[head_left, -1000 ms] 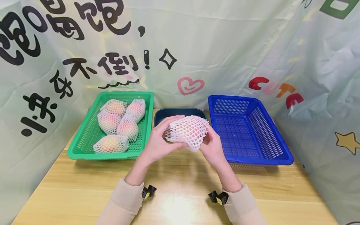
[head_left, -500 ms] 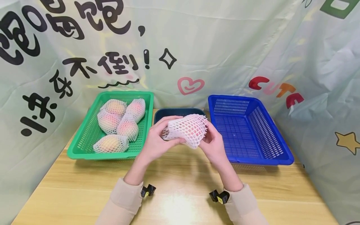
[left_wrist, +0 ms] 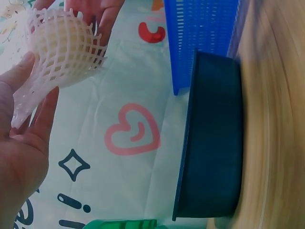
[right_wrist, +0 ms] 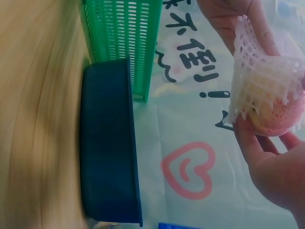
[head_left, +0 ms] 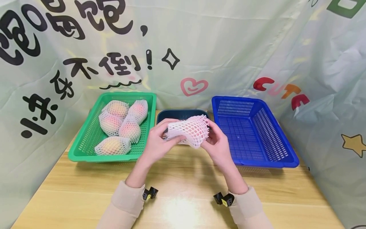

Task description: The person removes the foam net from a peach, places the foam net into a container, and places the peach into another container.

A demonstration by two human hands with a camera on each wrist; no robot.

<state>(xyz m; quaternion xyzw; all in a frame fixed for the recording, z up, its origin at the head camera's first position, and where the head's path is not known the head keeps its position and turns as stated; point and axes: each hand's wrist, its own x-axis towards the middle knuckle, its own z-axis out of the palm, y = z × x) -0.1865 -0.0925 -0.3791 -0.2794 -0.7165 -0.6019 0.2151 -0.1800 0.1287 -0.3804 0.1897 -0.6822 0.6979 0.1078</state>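
My left hand [head_left: 157, 140] grips the narrow left end of a white foam net sleeve [head_left: 187, 129], thumb in front. Inside the sleeve is a yellow and red peach [right_wrist: 275, 112], and in the right wrist view its blushed lower end shows bare beyond the net's edge. My right hand [head_left: 218, 144] holds the peach at the sleeve's open right end, fingers curled round the fruit. Both hands are raised above the table, in front of a dark blue basin [head_left: 183, 112]. Several netted peaches [head_left: 130, 129] lie in the green basket [head_left: 77, 153] on the left.
A blue plastic basket [head_left: 238, 135] stands at the right with nothing in it. The wooden table [head_left: 180, 178] stretches out in front of the containers. Behind them hangs a printed cloth [head_left: 228, 47], and it also runs along both sides.
My left hand has shifted left with the foam net. The net's right edge has slid left and up off the right hand's fingers. The baskets and their contents have not moved.
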